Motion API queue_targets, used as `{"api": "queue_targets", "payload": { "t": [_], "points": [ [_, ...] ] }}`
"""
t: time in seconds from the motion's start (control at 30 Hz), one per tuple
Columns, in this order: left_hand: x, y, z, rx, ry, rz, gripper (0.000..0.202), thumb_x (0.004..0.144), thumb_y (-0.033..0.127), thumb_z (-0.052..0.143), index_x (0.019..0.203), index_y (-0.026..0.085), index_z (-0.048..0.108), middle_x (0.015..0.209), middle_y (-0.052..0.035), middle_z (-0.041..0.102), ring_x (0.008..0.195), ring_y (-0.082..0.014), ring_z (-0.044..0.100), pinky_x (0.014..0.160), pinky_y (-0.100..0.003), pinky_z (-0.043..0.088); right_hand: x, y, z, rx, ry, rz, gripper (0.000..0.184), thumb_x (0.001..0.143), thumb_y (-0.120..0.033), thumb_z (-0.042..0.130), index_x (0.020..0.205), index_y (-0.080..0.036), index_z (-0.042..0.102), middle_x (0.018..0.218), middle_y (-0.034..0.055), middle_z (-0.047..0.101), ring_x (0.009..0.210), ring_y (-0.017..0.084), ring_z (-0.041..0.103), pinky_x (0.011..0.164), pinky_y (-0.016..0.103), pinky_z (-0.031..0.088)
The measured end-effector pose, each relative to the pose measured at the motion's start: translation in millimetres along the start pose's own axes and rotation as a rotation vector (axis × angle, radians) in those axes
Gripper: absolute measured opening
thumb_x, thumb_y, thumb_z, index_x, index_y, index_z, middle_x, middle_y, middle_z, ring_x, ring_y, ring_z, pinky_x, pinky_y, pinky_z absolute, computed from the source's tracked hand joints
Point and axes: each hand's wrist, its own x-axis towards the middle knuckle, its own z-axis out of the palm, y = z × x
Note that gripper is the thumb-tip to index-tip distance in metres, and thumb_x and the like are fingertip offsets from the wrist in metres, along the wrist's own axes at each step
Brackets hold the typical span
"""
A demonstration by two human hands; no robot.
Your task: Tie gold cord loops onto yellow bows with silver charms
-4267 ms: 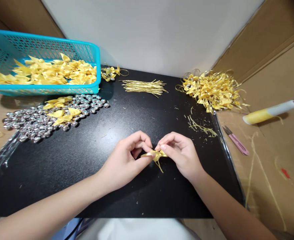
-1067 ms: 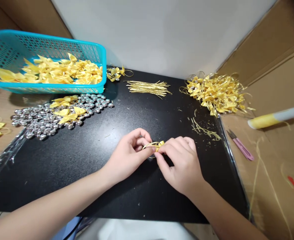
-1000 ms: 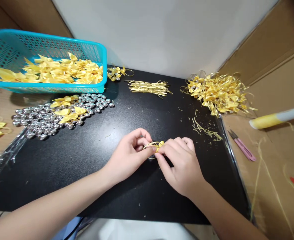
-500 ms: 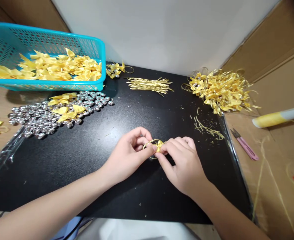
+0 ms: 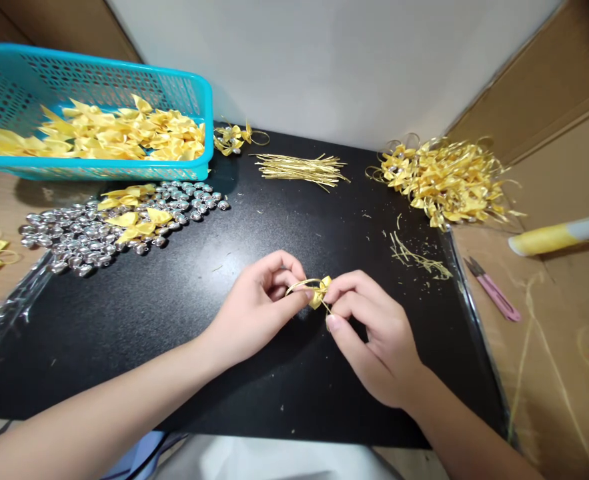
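Over the middle of the black mat (image 5: 184, 333), both hands meet on one small yellow ribbon bow (image 5: 320, 291) with a thin gold wire loop. My left hand (image 5: 257, 308) pinches the loop side between thumb and fingers. My right hand (image 5: 374, 333) has its fingers curled on the bow's right side, where a gold wire tail hangs down. Whether a bell hangs on the bow is hidden by the fingers.
A turquoise basket (image 5: 99, 173) of yellow ribbon bows sits far left, silver bells (image 5: 74, 233) heaped before it. Gold wire ties (image 5: 299, 168) lie at the back, a pile of finished bows (image 5: 444, 180) far right. Pink snips (image 5: 494, 293) and a yellow-white tube (image 5: 554, 233) rest on cardboard.
The bow was turned in my fingers and now shows a gold loop on its left. My right hand shifted lower and to the right of it. The view drifted slightly.
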Motion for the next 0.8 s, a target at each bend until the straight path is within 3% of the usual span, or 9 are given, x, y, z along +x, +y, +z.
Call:
{"api": "queue_targets", "payload": {
  "t": [0.2, 0.33, 0.5, 0.8],
  "points": [
    [-1.3, -0.6, 2.5, 0.012, 0.001, 0.033, 0.013, 0.078, 0.015, 0.064, 0.078, 0.017, 0.051, 0.059, 0.0079, 0.056, 0.053, -0.0047, 0.046, 0.052, -0.017, 0.035, -4.3, 2.1, 2.6, 0.19, 0.016, 0.019, 0.019, 0.088, -0.005, 0.049, 0.076, -0.018, 0.057, 0.088, 0.0043, 0.063, 0.089, 0.015, 0.062, 0.083, 0.032, 0.048],
    [-3.6, -5.9, 2.5, 0.1, 0.004, 0.11, 0.011, 0.081, 0.014, 0.062, 0.078, 0.017, 0.052, 0.06, 0.0082, 0.056, 0.055, -0.0049, 0.048, 0.053, -0.017, 0.036, -8.0, 5.8, 11.6, 0.266, 0.04, 0.082, 0.021, 0.091, -0.008, 0.046, 0.073, -0.018, 0.054, 0.076, 0.0008, 0.058, 0.072, 0.012, 0.056, 0.072, 0.029, 0.046],
    [-5.1, -13.6, 1.6, 0.33, 0.016, 0.231, 0.01, 0.081, 0.008, 0.058, 0.079, 0.017, 0.056, 0.061, 0.0089, 0.056, 0.054, -0.0041, 0.046, 0.051, -0.016, 0.033, -13.0, 16.3, 25.3, 0.303, 0.064, 0.121, 0.023, 0.093, -0.013, 0.044, 0.07, -0.019, 0.047, 0.071, -0.0007, 0.048, 0.068, 0.012, 0.047, 0.066, 0.029, 0.041],
    [-2.7, -11.5, -3.5, 0.598, -0.011, 0.226, 0.016, 0.079, 0.008, 0.059, 0.082, 0.018, 0.072, 0.058, 0.007, 0.061, 0.049, -0.0054, 0.044, 0.049, -0.017, 0.034, -12.2, 25.5, 32.6, 0.351, 0.041, 0.238, 0.027, 0.092, -0.015, 0.044, 0.065, -0.02, 0.043, 0.068, -0.0014, 0.047, 0.067, 0.013, 0.046, 0.066, 0.03, 0.039]
  ]
}}
